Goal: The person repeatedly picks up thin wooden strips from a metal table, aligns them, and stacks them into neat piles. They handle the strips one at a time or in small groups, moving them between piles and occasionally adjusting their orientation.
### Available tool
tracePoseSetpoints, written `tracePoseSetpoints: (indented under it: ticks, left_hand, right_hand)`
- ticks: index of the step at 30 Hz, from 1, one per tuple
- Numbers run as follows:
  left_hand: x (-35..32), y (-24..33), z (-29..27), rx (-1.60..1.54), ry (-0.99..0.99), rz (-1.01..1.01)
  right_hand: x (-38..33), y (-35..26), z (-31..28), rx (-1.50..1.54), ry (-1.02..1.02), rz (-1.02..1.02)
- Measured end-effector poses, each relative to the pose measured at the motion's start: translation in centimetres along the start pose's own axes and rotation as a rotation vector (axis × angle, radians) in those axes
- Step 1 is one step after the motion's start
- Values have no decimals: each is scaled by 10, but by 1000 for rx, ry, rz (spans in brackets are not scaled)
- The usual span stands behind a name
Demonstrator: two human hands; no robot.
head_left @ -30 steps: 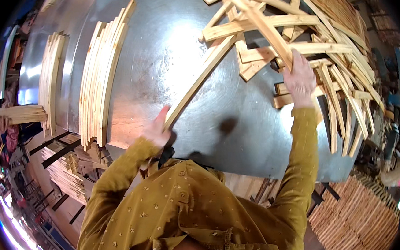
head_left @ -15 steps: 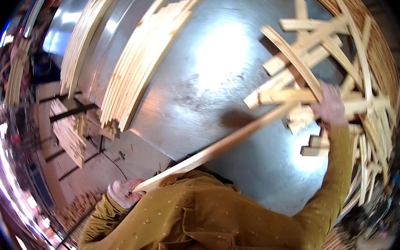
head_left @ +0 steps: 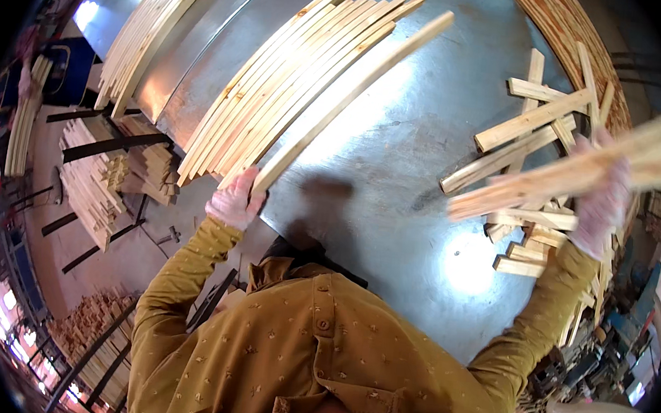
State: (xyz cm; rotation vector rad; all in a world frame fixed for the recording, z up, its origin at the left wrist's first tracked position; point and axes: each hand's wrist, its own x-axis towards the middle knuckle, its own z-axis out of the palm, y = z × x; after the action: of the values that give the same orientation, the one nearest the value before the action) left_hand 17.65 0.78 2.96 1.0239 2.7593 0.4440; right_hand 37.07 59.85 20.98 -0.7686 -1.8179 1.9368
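Observation:
My left hand (head_left: 234,201) grips the near end of a long pale wooden slat (head_left: 355,92) lying at the right side of a neat row of slats (head_left: 294,72) on the grey metal table (head_left: 396,157). My right hand (head_left: 599,200), in a thin glove, holds another wooden slat (head_left: 574,175), blurred and raised above a loose pile of short slats (head_left: 542,138) at the table's right side.
A second row of slats (head_left: 146,29) lies at the table's far left. Stacks of wood (head_left: 96,176) stand on the floor at left, more (head_left: 96,328) below. Curved slat bundles (head_left: 569,31) line the far right edge. Machinery (head_left: 614,345) sits lower right.
My left hand carried its slat from near my body to the row's right side. My right hand lifted a slat out of the loose pile. The view swung left.

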Motion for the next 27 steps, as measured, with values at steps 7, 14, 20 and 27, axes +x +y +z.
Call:
tracePoseSetpoints:
  ticks: [7,14,20,27]
  left_hand:
    - [57,13,-21,422,264,254]
    - [56,48,12,-726,-339,-98]
    - [88,81,5,-1055,-740,-618]
    - [74,44,-5,48,-95,-51]
  right_hand:
    - [-4,154,225,515,317,478]
    - [21,249,303,996,83,571]
    - [19,246,264,494,164,651]
    - [-5,239,255,823,87,493]
